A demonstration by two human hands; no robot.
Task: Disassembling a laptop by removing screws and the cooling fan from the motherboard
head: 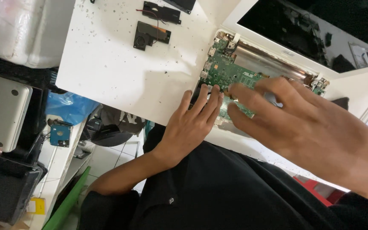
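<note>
Both your hands sit on the green circuit board [228, 72] inside the opened white laptop [252, 32] on the white worktop [120, 72]. Left hand [192, 121] lies flat, fingers together, holding nothing. Right hand [303, 123] spreads wide over the board, gripping nothing. Two black speaker parts [152, 34] lie well apart.

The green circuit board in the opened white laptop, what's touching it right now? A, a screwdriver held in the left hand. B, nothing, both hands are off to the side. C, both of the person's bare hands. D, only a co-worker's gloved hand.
C: the left hand lies flat with its fingertips at the edge of the green circuit board, and the right hand reaches over it with spread fingers; no tool shows.
</note>
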